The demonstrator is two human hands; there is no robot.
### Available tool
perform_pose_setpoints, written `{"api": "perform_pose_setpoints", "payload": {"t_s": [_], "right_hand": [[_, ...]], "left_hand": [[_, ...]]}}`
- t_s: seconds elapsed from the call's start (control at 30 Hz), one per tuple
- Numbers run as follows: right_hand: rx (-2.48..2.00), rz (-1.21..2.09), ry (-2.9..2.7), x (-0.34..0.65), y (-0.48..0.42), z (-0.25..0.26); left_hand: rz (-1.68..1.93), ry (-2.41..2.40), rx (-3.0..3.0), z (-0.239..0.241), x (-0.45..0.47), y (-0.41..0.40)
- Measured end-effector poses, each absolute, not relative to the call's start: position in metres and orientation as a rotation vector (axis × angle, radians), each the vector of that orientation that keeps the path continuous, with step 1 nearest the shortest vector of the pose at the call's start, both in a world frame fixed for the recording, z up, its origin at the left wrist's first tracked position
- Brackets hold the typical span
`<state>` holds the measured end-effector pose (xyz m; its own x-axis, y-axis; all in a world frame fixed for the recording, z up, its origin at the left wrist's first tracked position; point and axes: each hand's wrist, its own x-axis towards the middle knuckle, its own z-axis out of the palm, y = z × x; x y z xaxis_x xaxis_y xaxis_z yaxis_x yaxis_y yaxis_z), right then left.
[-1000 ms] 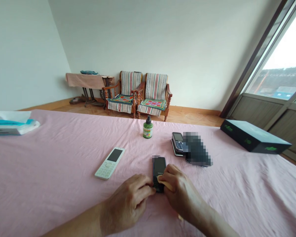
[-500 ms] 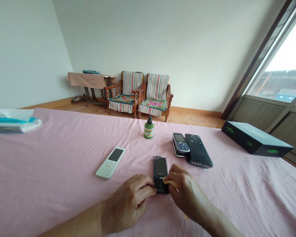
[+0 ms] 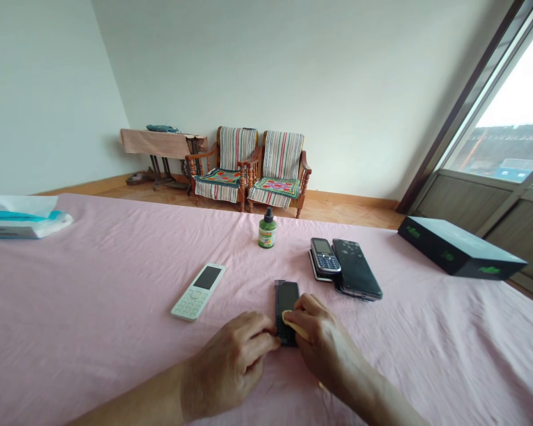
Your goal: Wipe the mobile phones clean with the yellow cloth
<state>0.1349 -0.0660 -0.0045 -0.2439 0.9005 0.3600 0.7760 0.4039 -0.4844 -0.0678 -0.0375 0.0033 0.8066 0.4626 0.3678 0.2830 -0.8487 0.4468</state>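
A black keypad mobile phone lies flat on the pink cloth, its screen end pointing away from me. My left hand grips its lower left edge between thumb and fingers. Bunched in my right hand is a pale yellow cloth, pressed on the phone near the border of screen and keys. Most of the keypad is hidden by the cloth and my fingers. To the left lies a white keypad phone, face up and untouched.
A green bottle with a black cap stands beyond the phone. Right of it lie a stacked keypad phone and dark smartphones. A black box sits far right, a tissue pack far left. Two chairs stand behind.
My right hand has slid the yellow cloth a little to the left and up the phone, from the keys toward the screen. My left hand keeps its hold.
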Motion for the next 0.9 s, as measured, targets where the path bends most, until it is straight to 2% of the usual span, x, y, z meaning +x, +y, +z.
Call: {"api": "perform_pose_setpoints", "payload": {"t_s": [0.9], "right_hand": [[-1.407, 0.306, -2.075, 0.1290, -0.0698, -0.0059]], "left_hand": [[0.671, 0.547, 2.639, 0.0058, -0.0677, -0.0374]]}}
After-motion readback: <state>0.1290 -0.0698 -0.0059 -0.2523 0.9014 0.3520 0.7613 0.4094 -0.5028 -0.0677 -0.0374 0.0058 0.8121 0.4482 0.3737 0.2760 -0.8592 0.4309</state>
